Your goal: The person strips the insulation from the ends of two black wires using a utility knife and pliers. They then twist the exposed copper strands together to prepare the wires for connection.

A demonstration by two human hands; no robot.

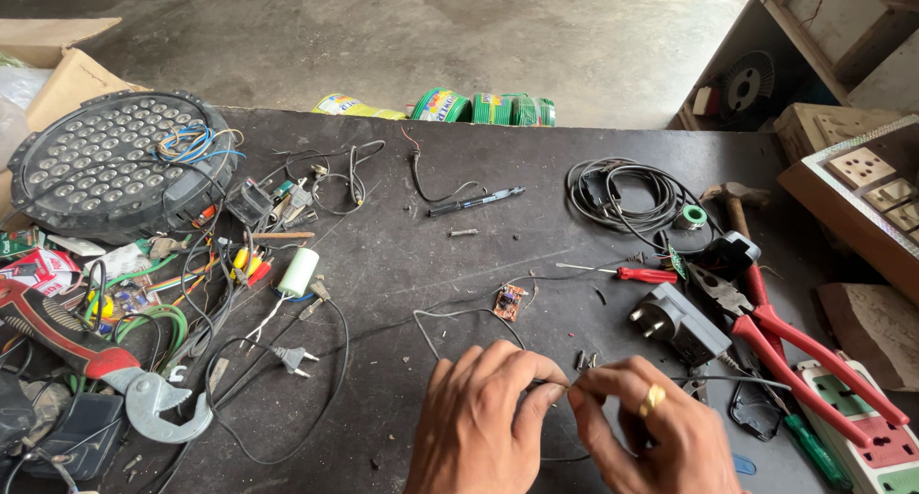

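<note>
two bare hands meet low over the dark desk (536,168), left hand (476,422) and right hand (643,429) each pinching shut on a thin grey wire (450,314), pulled taut between fingertips to steady its end.

Round LED lamp (120,164), red-handled pliers (795,355), adapter plug (678,326), pen (476,202), coiled black cable (622,195) on the workbench
</note>
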